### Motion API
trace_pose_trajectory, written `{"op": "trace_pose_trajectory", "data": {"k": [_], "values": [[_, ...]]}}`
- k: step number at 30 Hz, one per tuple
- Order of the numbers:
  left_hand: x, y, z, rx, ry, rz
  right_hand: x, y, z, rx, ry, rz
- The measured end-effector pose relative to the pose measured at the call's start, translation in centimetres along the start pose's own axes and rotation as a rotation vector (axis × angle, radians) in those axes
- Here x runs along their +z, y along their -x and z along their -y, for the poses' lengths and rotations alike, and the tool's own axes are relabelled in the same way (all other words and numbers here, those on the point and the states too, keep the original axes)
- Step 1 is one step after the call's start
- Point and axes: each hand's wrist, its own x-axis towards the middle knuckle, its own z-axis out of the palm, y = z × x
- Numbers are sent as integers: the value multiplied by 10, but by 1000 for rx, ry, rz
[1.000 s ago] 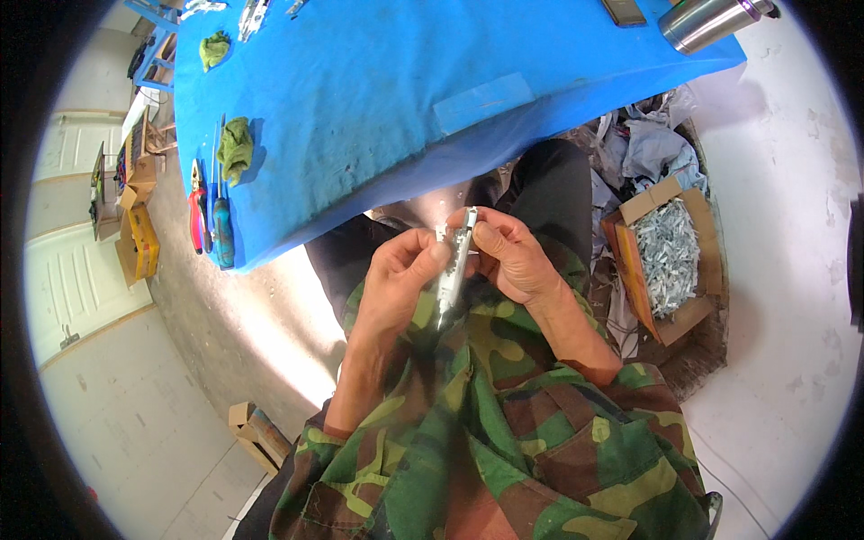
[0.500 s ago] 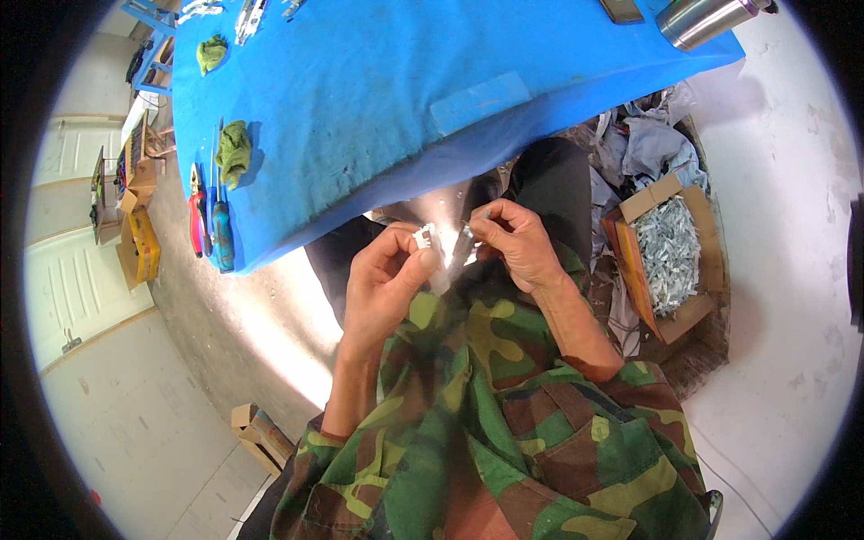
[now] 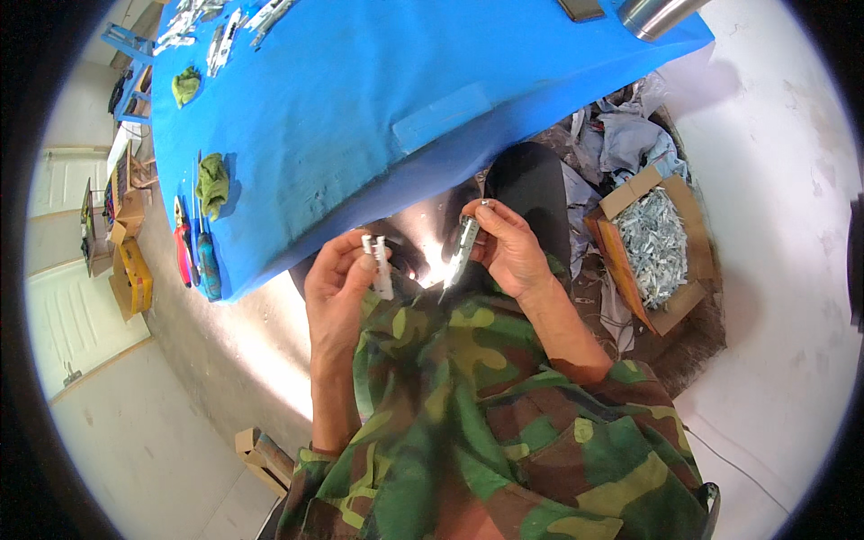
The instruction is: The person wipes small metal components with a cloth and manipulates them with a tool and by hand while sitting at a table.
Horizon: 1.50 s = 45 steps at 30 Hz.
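Over my lap, my left hand (image 3: 335, 286) pinches a short white slotted piece (image 3: 382, 274) between thumb and fingers. Opposite it, my right hand (image 3: 511, 247) grips a narrow silvery-grey strip (image 3: 464, 245) with small marks along it, slanting down to the left. A gap separates the two pieces. Curled fingers cover part of each, and their exact kind cannot be made out. In front of my hands hangs the edge of the blue-covered table (image 3: 306, 99).
On the table's left lie red-handled pliers (image 3: 184, 247), a teal-handled screwdriver (image 3: 207, 265) and green cloths (image 3: 212, 184). White-metal pieces (image 3: 220, 45) lie farther back, a steel flask (image 3: 652, 16) at far right. A cardboard box (image 3: 630, 270) of silvery strips stands right of my knee.
My hands have moved apart, each keeping its piece; the left has shifted left and down. The whole view has swung slightly, and more pieces show at the table's far left.
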Motion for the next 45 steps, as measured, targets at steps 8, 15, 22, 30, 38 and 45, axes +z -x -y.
{"op": "trace_pose_trajectory", "data": {"k": [8,15,22,30,38,45], "values": [[-23,-11,5,79,-60,-166,-13,-6,-7,64,-97,-150],[-14,-38,-18,240,25,-287,-42,-20,-36,88,-208,-249],[156,-8,-42,256,-172,392,-37,-17,-36,34,-306,-283],[177,-16,-18,494,-522,344,-64,-22,-42,0,-346,-202],[109,-31,0,186,-551,205,-43,-18,-27,1,-292,-172],[92,-19,14,136,-512,178,-34,-13,-27,-31,-188,-128]]}}
